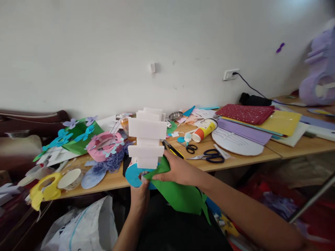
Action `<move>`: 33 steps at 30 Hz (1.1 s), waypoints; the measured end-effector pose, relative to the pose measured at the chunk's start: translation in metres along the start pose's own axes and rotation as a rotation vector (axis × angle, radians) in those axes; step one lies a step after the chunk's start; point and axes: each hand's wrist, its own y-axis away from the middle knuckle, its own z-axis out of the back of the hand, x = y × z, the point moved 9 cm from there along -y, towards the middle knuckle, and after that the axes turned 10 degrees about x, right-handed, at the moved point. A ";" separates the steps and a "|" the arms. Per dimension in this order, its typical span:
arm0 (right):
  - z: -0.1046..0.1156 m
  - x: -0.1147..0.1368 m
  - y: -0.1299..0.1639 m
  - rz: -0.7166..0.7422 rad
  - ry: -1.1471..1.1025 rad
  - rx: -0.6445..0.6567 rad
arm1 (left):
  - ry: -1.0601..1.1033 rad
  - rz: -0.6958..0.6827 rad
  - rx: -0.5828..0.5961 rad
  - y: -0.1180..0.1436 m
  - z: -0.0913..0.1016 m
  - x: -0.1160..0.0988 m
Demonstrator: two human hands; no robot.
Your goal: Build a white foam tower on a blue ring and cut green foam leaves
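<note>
Both hands are joining a green foam sheet (180,197) to a white tiered foam piece (147,137) that stands on a blue disc (133,176) at the near edge of the tabletop (235,158). The right hand (178,170) presses flat on the sheet's pointed upper end; the left hand (140,197) pinches the disc from below. The next move likely calls for firm, steady pressure at the join. The sheet is thin and droops off the edge towards the lap.
</note>
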 end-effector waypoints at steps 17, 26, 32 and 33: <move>0.003 0.002 0.005 -0.015 0.014 -0.033 | -0.002 0.037 0.020 0.003 -0.009 -0.009; 0.003 0.001 0.007 -0.050 -0.035 -0.081 | 0.030 0.068 0.013 0.001 -0.001 -0.004; -0.005 -0.007 0.011 -0.036 -0.037 -0.035 | 0.023 0.051 0.015 -0.005 0.000 -0.013; -0.005 -0.009 0.011 -0.051 -0.041 -0.030 | 0.024 0.048 0.010 -0.006 0.001 -0.015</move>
